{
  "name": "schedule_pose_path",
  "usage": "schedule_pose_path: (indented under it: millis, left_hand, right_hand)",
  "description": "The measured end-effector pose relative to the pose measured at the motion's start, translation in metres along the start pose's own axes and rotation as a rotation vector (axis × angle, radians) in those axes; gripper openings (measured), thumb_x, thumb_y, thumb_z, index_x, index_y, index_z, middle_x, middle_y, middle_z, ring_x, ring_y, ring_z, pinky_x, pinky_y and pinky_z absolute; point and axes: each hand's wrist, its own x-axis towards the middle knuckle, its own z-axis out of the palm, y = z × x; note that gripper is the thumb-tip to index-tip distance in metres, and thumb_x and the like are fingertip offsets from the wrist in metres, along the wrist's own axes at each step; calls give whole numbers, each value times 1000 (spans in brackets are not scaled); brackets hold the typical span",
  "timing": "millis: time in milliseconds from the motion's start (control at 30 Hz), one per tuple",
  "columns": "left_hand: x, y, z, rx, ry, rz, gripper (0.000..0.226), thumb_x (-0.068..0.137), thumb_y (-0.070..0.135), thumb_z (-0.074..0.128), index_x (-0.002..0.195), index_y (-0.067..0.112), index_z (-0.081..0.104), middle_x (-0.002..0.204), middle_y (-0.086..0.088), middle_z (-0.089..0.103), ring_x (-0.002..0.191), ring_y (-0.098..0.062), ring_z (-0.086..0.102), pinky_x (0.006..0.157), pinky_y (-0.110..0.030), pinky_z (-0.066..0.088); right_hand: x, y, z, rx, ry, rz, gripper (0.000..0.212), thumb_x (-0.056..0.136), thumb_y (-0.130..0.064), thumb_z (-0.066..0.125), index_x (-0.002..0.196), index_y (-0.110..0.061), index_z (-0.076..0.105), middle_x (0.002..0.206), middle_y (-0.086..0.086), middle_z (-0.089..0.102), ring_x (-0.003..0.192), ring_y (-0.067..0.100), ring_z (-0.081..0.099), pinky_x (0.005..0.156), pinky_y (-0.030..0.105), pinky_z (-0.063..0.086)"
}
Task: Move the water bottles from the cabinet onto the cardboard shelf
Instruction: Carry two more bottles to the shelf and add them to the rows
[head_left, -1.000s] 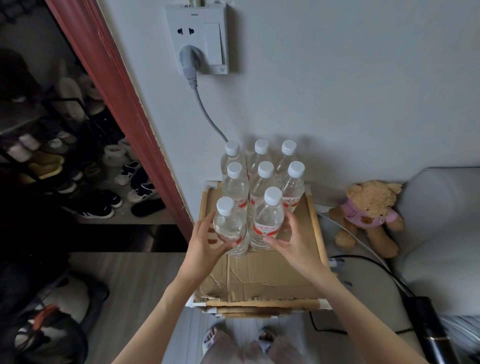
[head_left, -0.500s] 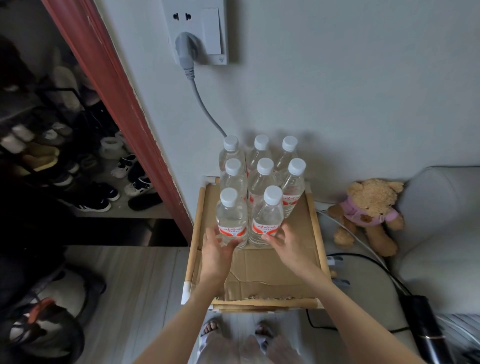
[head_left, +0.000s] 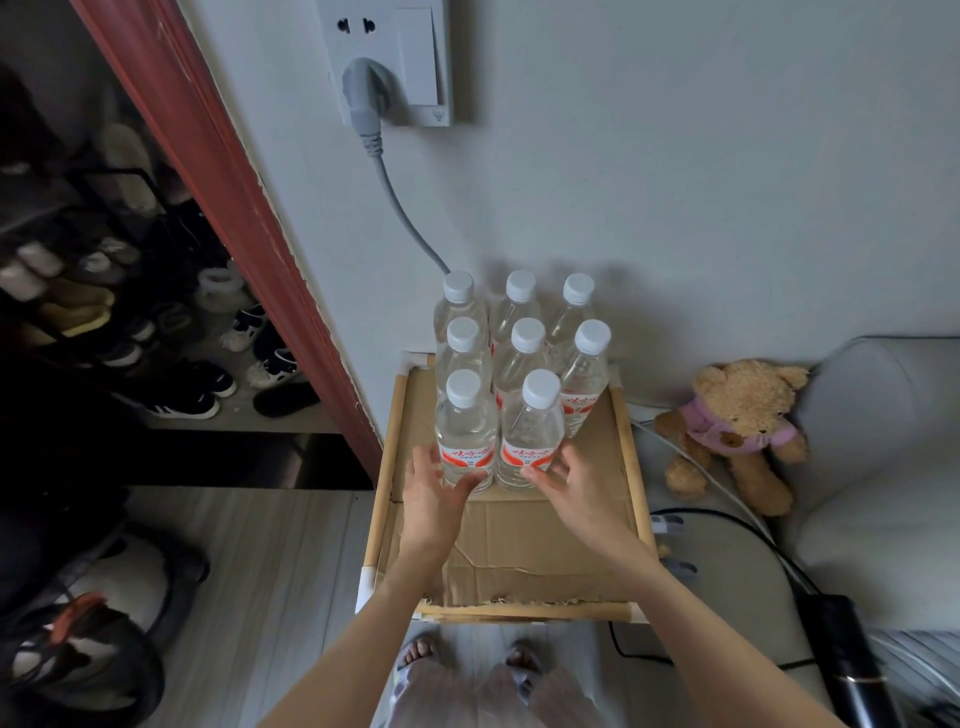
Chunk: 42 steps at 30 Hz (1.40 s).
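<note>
While eight bottles (head_left: 514, 384) crowd the cardboard shelf (head_left: 524, 540), both hands (head_left: 498, 480) spread against the front pair.

1. One head-worn wide view looks steeply down and forward, close above the cardboard shelf (head_left: 511, 535).
2. It faces the wall (head_left: 675, 182) at 12 o'clock.
3. Both forearms enter from 6 o'clock.

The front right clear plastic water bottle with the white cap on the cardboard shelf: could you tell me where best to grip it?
Grip the front right clear plastic water bottle round its labelled body, coming from the near and right sides. Bottles crowd its left and back, and the cardboard shelf lies bare in front. It stands upright; the right hand already touches its base there.
</note>
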Motion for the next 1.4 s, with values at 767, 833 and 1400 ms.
schedule_pose_path:
  millis: [767,833,1400]
  left_hand:
    - [2,-3,-2,-20,-36,56,57,73,25,73,118,14,40,126,-7,50,106,-12,48,84,-29,41]
    - [0,-3,-2,-27,-36,55,59,73,25,73,120,14,39,127,-6,49,107,-12,47,85,-29,41]
    - [-3,-6,-3,164,-58,104,64,76,35,68,125,15,33,124,-5,48,110,-20,51,82,-31,41]
  right_hand:
    - [-2,3,7,205,40,58,64,82,-23,65,134,-24,28,134,-9,41,127,13,39,101,31,35]
    - [-1,6,7,212,62,83,61,79,-26,68,128,-25,33,134,-7,43,125,12,42,103,32,36]
    - [-10,12,8,104,62,91,59,80,-38,65,132,-26,39,140,-4,43,130,14,37,94,25,32]
